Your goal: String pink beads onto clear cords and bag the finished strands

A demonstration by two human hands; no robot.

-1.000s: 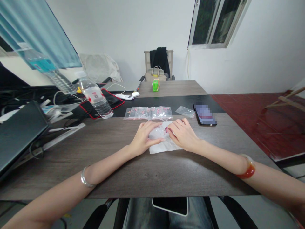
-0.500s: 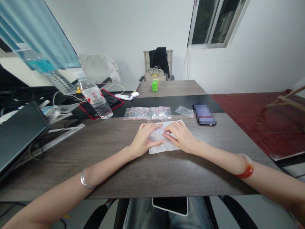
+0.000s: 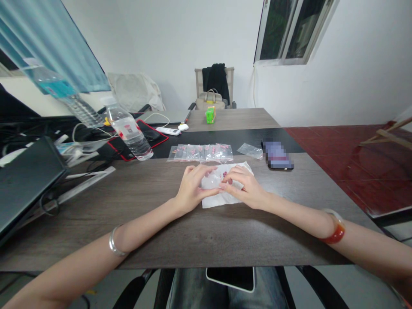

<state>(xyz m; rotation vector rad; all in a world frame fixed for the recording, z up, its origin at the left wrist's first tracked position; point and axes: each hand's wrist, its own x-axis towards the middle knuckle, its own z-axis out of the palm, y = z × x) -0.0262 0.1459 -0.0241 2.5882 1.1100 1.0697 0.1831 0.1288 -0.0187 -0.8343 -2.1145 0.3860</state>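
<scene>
A small clear plastic bag (image 3: 211,181) lies over a white tissue (image 3: 212,202) on the table before me. My left hand (image 3: 192,187) curves around the bag from the left, thumb and fingers at its near and far edges. On the other side my right hand (image 3: 245,187) has its thumb and fingertips drawn together at the bag's right edge, where a thin red line shows. Small dark red pieces (image 3: 225,174) sit on the tissue by the right fingers, partly covered. Beyond the tissue, several clear bags (image 3: 202,152) with red pieces inside lie overlapping in a row.
Right of the row are another clear bag (image 3: 250,150) and a phone (image 3: 278,155). Water bottles (image 3: 128,131), cables and a dark laptop (image 3: 30,184) crowd the left. A green box (image 3: 210,115) stands farther back. A white-edged device (image 3: 231,278) rests on my lap.
My right thumb and fingertips have come together at the bag's edge. Red pieces on the tissue now show beside them. My left hand has barely moved.
</scene>
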